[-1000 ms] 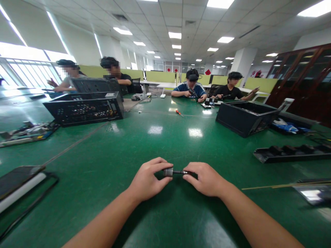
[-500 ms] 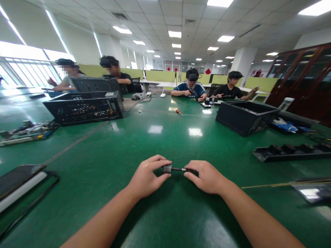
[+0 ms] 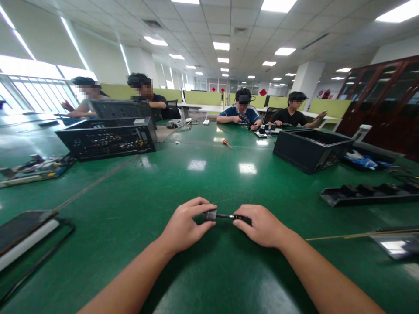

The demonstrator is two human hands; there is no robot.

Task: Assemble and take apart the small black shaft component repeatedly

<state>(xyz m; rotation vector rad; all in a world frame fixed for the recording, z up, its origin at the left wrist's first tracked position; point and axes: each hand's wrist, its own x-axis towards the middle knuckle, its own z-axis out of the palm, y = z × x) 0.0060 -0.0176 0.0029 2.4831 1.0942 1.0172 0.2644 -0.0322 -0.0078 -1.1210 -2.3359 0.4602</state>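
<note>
Both my hands meet low over the green table (image 3: 209, 183), just in front of me. My left hand (image 3: 185, 226) pinches a small grey cylindrical piece (image 3: 211, 215) between thumb and fingers. A thin dark metal shaft (image 3: 225, 216) runs from that piece to the right. My right hand (image 3: 260, 224) is closed on the shaft's other end, and what it grips there is hidden by its fingers.
An open black computer case (image 3: 108, 137) stands at the back left, another black case (image 3: 309, 148) at the back right. A black panel (image 3: 369, 194) lies at right, a dark flat panel (image 3: 22, 231) at near left. A red-handled screwdriver (image 3: 226, 143) lies mid-table. Several people work at the far side.
My hands and the small part have stayed almost in place, shifting only slightly; the grip of each hand is the same.
</note>
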